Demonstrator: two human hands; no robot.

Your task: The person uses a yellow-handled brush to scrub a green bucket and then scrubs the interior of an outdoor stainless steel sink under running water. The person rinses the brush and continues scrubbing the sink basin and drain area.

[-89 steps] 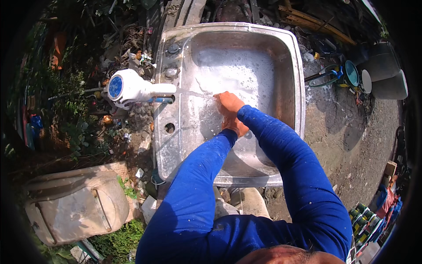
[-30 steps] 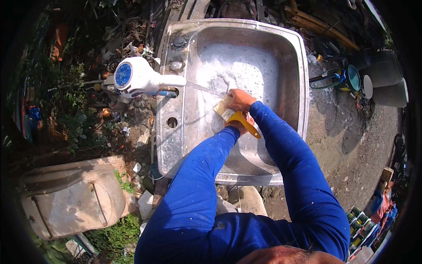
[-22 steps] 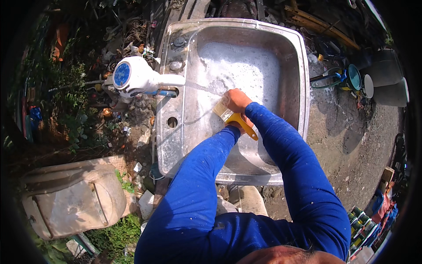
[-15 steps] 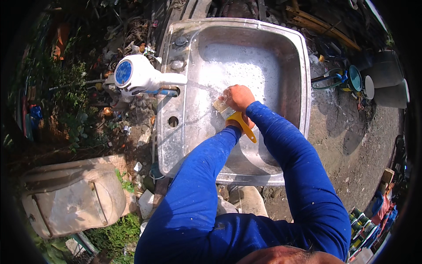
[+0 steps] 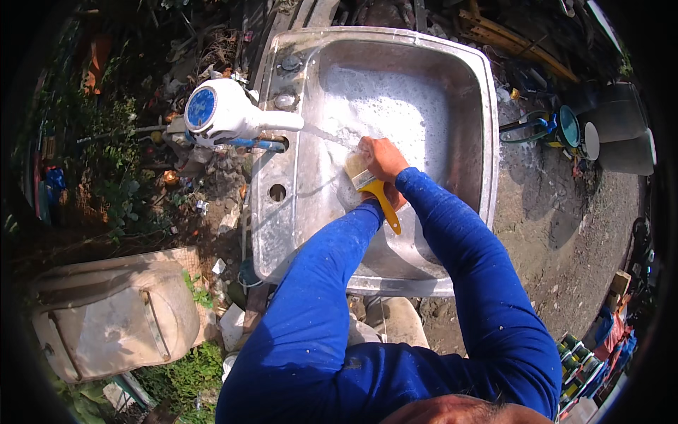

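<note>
A paintbrush [image 5: 388, 209] with a yellow handle, metal ferrule and pale bristles is held over the metal sink [image 5: 311, 233]. My right hand [image 5: 385, 160] is closed at the bristle end, its fingertips pressed on the bristles. Beneath the handle, my left hand [image 5: 397, 197] supports the brush; its fingers are mostly hidden by the brush and my right hand. From the white tap [image 5: 279, 121] with a round blue face, a thin stream of water runs toward the bristles. White foamy water [image 5: 385, 99] covers the far part of the basin.
Left of the sink, rubble and plants lie beside a stained, upturned basin [image 5: 120, 318]. Buckets [image 5: 613, 116] and a blue-handled tool [image 5: 530, 126] stand at the right on the dirt ground [image 5: 565, 261]. Long wooden pieces [image 5: 519, 42] lie at the back right.
The brush has turned slightly, its handle end swinging left and down toward me. The tap's spout has shifted slightly, and the water stream shows more clearly. Both hands stay nearly in place.
</note>
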